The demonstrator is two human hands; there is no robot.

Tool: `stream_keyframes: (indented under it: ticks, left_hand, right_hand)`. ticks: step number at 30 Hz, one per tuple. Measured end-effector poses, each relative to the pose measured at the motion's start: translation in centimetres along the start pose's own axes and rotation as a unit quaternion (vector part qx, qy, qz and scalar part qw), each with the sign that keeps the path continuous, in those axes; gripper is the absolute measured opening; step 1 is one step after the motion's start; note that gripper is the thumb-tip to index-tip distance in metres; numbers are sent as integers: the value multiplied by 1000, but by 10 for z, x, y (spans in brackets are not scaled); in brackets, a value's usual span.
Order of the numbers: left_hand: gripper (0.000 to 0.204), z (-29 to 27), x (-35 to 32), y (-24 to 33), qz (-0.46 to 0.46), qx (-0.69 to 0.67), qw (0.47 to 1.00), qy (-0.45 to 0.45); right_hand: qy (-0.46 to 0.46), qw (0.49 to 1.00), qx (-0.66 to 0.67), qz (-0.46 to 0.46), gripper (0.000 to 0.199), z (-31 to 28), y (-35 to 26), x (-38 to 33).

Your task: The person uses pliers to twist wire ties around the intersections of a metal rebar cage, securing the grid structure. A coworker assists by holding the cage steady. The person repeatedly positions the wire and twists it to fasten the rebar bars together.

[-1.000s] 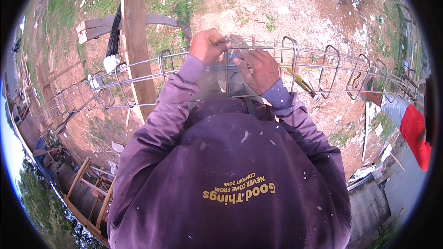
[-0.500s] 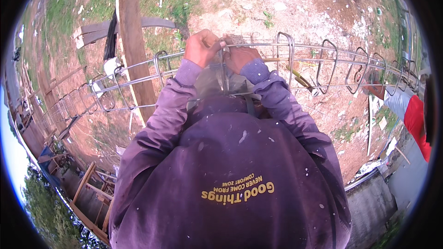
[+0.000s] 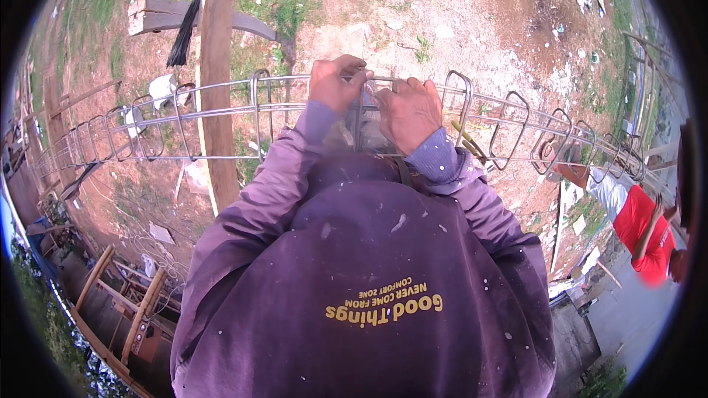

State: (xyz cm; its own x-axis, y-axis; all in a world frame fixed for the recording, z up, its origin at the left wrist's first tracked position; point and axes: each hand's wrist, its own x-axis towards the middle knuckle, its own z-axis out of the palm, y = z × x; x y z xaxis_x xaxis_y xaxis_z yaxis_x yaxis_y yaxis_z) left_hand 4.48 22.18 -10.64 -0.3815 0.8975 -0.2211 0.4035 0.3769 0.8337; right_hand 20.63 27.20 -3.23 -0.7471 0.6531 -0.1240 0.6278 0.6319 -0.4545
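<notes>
A long steel rebar cage (image 3: 291, 107) runs across in front of me, its lengthwise bars ringed by several bent stirrups (image 3: 255, 110). My left hand (image 3: 335, 86) is closed at the far bar, thumb and forefinger pinched at the top corner of the stirrup (image 3: 358, 121) in the middle. Just right of that corner, my right hand (image 3: 410, 114) has its fingers curled in, back of the hand upward. Whatever lies between its fingertips is too small or hidden to make out.
A wooden plank (image 3: 216, 66) passes beneath the cage at left, by a timber beam (image 3: 166, 15) and a black bundle of strands (image 3: 184, 37). Another person in a red top (image 3: 640, 232) is at far right, beside the cage's end. Litter dots the dirt ground.
My right hand has shifted right and nearer to me, apart from the left hand, which stays at the stirrup's corner. The view has turned slightly, showing more of the other person.
</notes>
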Motion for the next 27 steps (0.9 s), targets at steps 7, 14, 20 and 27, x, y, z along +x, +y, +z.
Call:
stream_keyframes:
  ticks: [7,14,20,27]
  left_hand:
    - [57,-9,-16,-17,133,44,990,-34]
    - [79,5,-18,-13,36,-12,995,88]
    - [26,15,-13,-11,74,26,993,89]
    - [21,24,-5,-13,-6,-2,992,126]
  right_hand:
    - [-87,989,14,-122,13,-50,12,54]
    - [-179,983,19,-44,18,37,53,172]
    - [-291,954,44,67,20,63,100,174]
    - [-246,954,148,91,20,-38,61,49]
